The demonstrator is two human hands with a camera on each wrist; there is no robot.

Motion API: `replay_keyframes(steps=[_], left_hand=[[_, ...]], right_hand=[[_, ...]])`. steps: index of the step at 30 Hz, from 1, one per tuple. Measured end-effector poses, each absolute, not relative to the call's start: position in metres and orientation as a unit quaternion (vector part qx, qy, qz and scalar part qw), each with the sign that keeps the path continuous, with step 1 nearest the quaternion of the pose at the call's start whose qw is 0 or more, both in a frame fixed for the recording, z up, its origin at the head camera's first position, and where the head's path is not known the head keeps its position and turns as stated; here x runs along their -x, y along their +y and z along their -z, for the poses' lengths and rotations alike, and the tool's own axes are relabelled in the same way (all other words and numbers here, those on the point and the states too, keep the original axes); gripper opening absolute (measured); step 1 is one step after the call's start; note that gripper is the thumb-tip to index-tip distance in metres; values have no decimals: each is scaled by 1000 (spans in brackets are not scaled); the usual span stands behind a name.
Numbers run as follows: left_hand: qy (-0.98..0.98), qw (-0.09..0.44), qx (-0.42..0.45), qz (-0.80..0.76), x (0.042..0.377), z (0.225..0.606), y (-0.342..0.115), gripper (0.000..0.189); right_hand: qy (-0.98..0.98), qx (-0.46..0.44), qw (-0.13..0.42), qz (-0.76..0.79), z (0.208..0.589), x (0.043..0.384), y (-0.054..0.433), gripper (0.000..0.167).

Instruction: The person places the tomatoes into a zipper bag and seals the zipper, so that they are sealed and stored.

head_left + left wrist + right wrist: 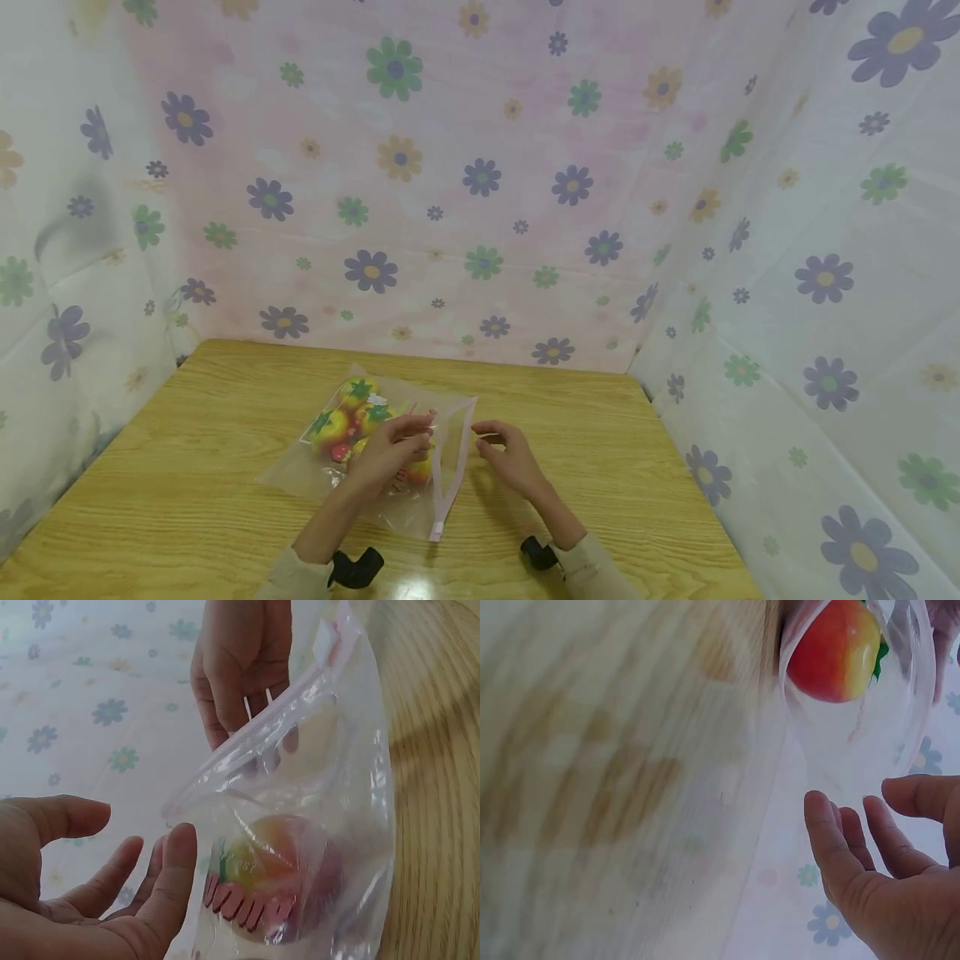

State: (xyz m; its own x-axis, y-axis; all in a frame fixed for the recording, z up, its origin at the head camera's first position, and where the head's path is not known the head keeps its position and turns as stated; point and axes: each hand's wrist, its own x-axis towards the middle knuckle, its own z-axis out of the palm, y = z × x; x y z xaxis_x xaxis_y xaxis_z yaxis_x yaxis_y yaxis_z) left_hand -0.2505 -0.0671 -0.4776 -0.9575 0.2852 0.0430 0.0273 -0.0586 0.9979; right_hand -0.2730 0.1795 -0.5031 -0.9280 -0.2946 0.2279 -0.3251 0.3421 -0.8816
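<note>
A clear slider bag (288, 477) lies on the table with several red-and-yellow round fruits (330, 427) with green leafy tops inside. Its pink-edged mouth gapes toward the right, and the slider (438, 530) sits at the near end. My left hand (386, 460) hovers over the bag near its mouth, fingers loosely bent, thumb apart from them, holding nothing. Just right of the mouth is my right hand (513, 460), its relaxed fingers pointing at the rim with nothing between them. In the right wrist view, one fruit (836, 652) shows through the gaping mouth.
The wood-grain table (600, 467) extends around the bag on every side. Flower-patterned cloth (480, 217) hangs behind it and along both sides. Black wrist-worn devices (358, 568) sit at the sleeve cuffs.
</note>
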Motion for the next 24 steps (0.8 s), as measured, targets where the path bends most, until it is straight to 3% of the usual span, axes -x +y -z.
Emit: replay_keyframes(steps=[11, 18, 24], left_hand=[[762, 2, -240, -601, 226, 484, -79, 36], [813, 18, -290, -504, 210, 488, -81, 37], [857, 18, -332, -394, 202, 496, -81, 46]], right_hand=[[-840, -168, 89, -508, 506, 302, 187, 40], [-861, -221, 139, -436, 499, 326, 185, 49], [-873, -281, 118, -381, 497, 342, 185, 40]])
